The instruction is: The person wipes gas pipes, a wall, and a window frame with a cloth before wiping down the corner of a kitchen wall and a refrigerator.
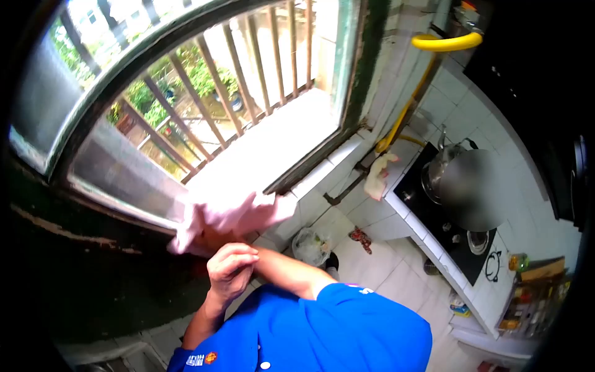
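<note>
A pale pink cloth (248,214) is bunched beside the lower edge of the window, its right part spread out and slightly blurred. My right hand (214,240) is wrapped in its folds and grips it; most of the fingers are hidden. Closer to my body, my left hand (230,271) is raised with its fingers curled together, next to my right forearm, and nothing shows in it. The window frame (127,220) runs just behind the cloth, with a glass pane (130,161) above it.
Vertical bars (229,68) stand outside the window. On the right, a black stove (446,239) holds a metal kettle (443,164). A white cloth (377,177) lies at the counter corner by a yellow hose (403,118). Below is a plastic-lined bin (310,247).
</note>
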A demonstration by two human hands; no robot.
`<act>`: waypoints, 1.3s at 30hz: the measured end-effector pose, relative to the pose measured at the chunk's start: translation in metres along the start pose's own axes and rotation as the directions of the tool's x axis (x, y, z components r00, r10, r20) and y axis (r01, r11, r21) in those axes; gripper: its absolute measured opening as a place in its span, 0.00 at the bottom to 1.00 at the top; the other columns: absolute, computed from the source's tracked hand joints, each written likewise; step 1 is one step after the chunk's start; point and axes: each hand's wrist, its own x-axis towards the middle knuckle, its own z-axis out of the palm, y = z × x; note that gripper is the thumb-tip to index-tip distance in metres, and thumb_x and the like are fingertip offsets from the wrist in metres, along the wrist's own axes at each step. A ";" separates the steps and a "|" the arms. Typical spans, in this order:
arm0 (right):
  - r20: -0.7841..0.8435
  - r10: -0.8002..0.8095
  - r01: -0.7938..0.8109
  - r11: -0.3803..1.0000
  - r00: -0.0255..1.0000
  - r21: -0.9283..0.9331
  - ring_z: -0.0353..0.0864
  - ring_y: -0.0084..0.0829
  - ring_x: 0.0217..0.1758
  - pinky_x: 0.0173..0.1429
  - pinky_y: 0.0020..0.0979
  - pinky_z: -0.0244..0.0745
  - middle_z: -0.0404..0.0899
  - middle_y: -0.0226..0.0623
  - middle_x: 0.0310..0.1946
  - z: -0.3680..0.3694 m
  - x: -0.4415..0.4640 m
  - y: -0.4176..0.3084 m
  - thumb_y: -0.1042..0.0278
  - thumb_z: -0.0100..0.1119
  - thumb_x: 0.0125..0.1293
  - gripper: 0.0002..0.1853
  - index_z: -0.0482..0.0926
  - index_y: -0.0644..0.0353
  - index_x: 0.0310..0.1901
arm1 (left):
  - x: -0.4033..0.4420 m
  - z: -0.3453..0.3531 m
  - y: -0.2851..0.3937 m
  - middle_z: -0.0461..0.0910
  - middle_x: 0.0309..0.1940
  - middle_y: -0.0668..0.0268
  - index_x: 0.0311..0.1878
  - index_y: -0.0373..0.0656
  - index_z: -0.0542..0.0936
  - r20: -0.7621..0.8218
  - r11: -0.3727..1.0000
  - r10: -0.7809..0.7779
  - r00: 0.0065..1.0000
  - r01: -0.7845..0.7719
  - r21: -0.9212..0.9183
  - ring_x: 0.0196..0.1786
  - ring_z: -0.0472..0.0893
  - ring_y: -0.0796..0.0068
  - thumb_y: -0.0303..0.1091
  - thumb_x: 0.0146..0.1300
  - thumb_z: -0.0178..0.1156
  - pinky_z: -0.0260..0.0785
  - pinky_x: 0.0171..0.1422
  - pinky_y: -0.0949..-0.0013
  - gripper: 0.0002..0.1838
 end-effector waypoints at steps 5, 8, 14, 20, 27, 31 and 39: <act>0.569 -0.107 -0.005 0.981 0.815 0.192 0.75 0.40 0.36 0.42 0.42 0.71 0.74 0.41 0.37 -0.025 0.024 -0.028 0.54 0.61 0.64 0.33 0.69 0.62 0.67 | 0.002 -0.011 0.008 0.85 0.35 0.58 0.35 0.39 0.85 -0.015 0.999 -0.032 0.999 0.032 0.020 0.38 0.84 0.63 0.13 0.48 0.66 0.77 0.43 0.67 0.12; -0.204 -0.332 0.340 0.940 0.921 0.004 0.76 0.45 0.26 0.31 0.41 0.73 0.74 0.46 0.28 -0.034 0.088 -0.029 0.61 0.53 0.69 0.36 0.59 0.68 0.75 | -0.002 -0.011 0.004 0.84 0.34 0.59 0.34 0.39 0.84 -0.029 0.998 -0.054 0.998 0.055 0.022 0.37 0.85 0.63 0.12 0.48 0.66 0.77 0.43 0.68 0.12; -0.054 -0.277 0.267 0.954 0.959 -0.136 0.61 0.65 0.72 0.75 0.60 0.52 0.63 0.69 0.67 -0.034 0.016 -0.006 0.47 0.58 0.66 0.49 0.47 0.63 0.79 | 0.012 0.004 0.002 0.84 0.34 0.58 0.35 0.38 0.84 0.001 1.000 0.012 1.000 -0.012 0.008 0.38 0.84 0.67 0.11 0.48 0.63 0.76 0.43 0.71 0.13; -0.097 -0.194 0.205 0.971 0.976 0.120 0.74 0.47 0.30 0.44 0.48 0.68 0.74 0.51 0.32 -0.073 0.161 -0.030 0.64 0.54 0.65 0.41 0.52 0.67 0.78 | 0.035 0.024 0.008 0.84 0.33 0.58 0.34 0.37 0.84 -0.006 1.000 0.013 1.000 -0.013 -0.003 0.36 0.85 0.64 0.10 0.47 0.65 0.77 0.43 0.69 0.12; 0.586 -0.427 0.238 0.897 0.689 0.373 0.77 0.47 0.31 0.41 0.48 0.69 0.74 0.43 0.27 -0.111 0.111 -0.035 0.61 0.59 0.61 0.08 0.76 0.55 0.34 | 0.063 0.061 0.016 0.84 0.34 0.57 0.36 0.37 0.84 -0.013 1.000 -0.004 1.000 0.004 -0.001 0.39 0.86 0.63 0.11 0.50 0.64 0.77 0.45 0.69 0.12; 0.210 -0.535 0.570 0.802 0.818 -0.177 0.79 0.46 0.36 0.42 0.47 0.72 0.78 0.43 0.35 -0.094 0.134 0.017 0.58 0.60 0.63 0.27 0.76 0.51 0.65 | 0.072 0.083 0.024 0.85 0.35 0.57 0.35 0.37 0.84 -0.100 0.998 -0.059 0.993 0.055 -0.043 0.40 0.86 0.64 0.10 0.51 0.63 0.77 0.46 0.70 0.12; 0.304 -0.547 0.322 0.767 0.780 0.555 0.77 0.31 0.25 0.32 0.38 0.72 0.75 0.33 0.21 -0.111 0.136 -0.012 0.71 0.57 0.59 0.10 0.79 0.53 0.43 | 0.069 0.109 0.036 0.84 0.37 0.58 0.36 0.36 0.83 -0.126 0.986 -0.167 0.978 0.162 -0.045 0.41 0.83 0.69 0.09 0.52 0.60 0.75 0.45 0.72 0.12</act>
